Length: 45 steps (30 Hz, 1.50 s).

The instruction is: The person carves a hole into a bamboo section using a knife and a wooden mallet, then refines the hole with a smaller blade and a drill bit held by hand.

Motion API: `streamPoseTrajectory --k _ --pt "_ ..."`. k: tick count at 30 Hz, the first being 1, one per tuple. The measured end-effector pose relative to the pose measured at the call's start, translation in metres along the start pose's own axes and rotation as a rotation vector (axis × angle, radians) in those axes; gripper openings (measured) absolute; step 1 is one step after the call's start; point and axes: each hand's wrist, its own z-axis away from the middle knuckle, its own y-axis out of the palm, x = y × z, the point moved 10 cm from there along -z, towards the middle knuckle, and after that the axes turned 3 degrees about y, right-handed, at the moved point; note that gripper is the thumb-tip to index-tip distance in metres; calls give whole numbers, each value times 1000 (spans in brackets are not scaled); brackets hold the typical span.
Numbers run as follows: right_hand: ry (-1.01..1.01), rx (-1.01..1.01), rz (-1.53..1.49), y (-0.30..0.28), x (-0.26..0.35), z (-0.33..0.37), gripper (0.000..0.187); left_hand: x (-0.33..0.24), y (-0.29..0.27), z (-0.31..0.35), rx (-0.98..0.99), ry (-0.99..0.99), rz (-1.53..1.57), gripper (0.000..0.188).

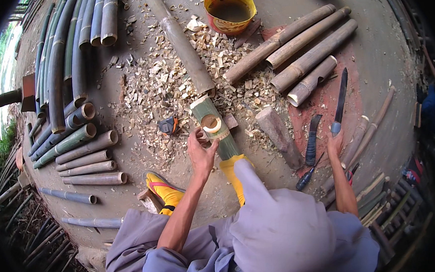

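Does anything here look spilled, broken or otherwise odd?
Pale chips lie strewn across the ground, messy but unsurprising around the cut green bamboo. Odder is the short bamboo piece at upper right: its side looks notched, unlike the three poles beside it. I can't tell whether that's damage or a deliberate cut.

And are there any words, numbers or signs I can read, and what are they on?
No, none that I can read clearly.
Bucket: yellow marks on its red side, too blurred to read.
Tape measure: any print is too small to read.
Knife in the right hand: no lettering that I can see.
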Motion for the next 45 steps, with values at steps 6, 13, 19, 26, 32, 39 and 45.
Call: streamPoseTrajectory --k 6,13,19,26,32,39,45 --pt "123 66 104 31 -50 -14 57 -9 5 -2 73 -85 109 71" --pt "-8 -55 5 26 -49 19 56 -1 22 -14 224 44 -84 49" --pt "-63 -222 -141 -10 -28 119 43 2 26 -32 371 84 -242 45" --pt "130 -190 -192 11 -75 239 35 -2 33 -40 450 136 -259 41" --pt "-33 -133 -234 13 -28 242 32 -3 35 -38 416 168 -176 43" --pt "-282 -121 -229 6 77 132 41 6 26 -34 373 11 -259 51" --pt "-66 63 215 54 39 93 65 -1 23 -21 296 -33 -92 51"
